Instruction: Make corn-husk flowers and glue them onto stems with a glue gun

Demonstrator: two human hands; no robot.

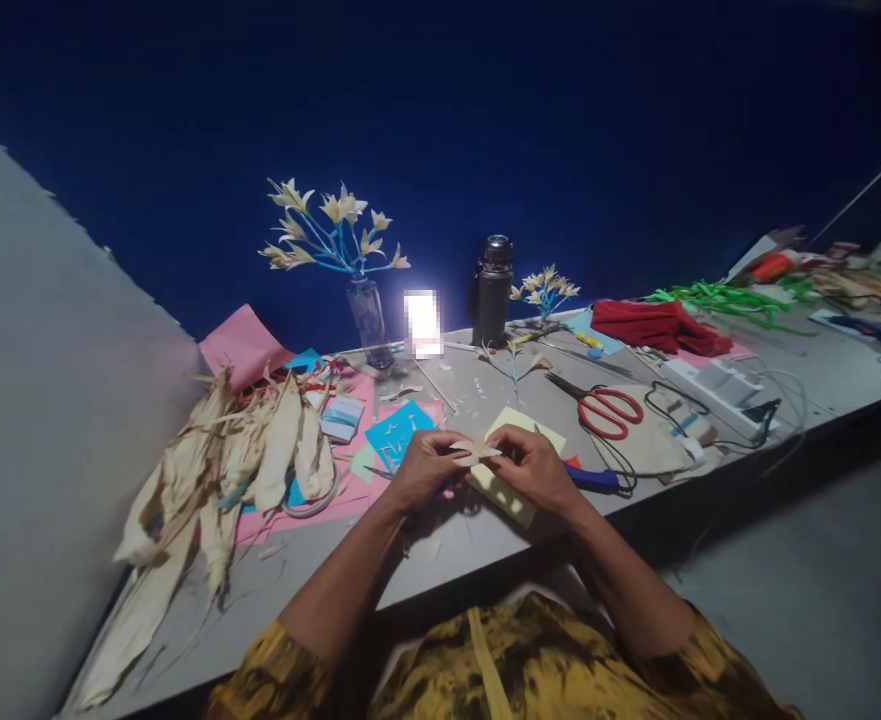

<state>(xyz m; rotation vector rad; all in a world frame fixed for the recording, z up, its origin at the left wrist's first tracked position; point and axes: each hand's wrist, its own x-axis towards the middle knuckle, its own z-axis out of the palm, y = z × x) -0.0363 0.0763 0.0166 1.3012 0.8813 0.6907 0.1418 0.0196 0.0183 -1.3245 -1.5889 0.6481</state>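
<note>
Both hands pinch one small husk petal (475,452) between them, left hand (425,468) and right hand (531,466), just above the yellow paper (519,420). That dry husk looks brittle, so I'd guess squeezing too hard tears it.

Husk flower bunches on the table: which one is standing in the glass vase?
The taller bunch, left of the dark flask, stands in the vase. The smaller bunch sits right of the flask, without one.

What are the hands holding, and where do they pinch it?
Both hands, left hand and right hand, pinch a small pale husk piece between the fingertips, one hand at each end.
</note>
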